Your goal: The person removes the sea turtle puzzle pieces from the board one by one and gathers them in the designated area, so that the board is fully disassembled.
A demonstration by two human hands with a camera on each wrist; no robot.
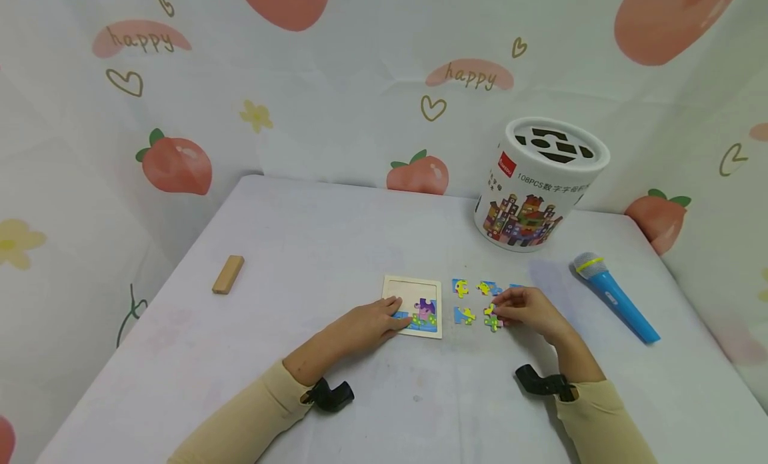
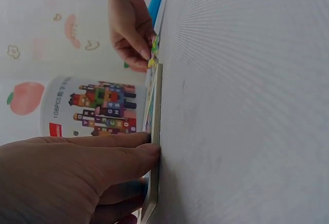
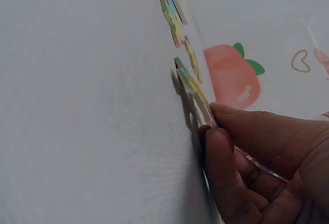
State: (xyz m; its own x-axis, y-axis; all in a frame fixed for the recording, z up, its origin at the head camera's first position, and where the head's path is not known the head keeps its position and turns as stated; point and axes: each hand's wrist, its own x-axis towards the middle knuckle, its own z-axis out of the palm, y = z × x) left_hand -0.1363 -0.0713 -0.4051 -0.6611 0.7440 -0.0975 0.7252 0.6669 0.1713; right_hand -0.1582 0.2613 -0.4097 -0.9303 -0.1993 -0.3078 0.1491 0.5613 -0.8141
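White table [image 1: 324,237], peach-print backdrop [image 1: 348,84], left hand [image 1: 369,323] straight-fingered on puzzle tray [image 1: 405,290], right hand [image 1: 533,311] pinching puzzle piece [image 3: 194,86]

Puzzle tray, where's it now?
In the head view, the puzzle tray lies on the table near the centre, with the left hand on its left side and loose puzzle pieces just to its right.
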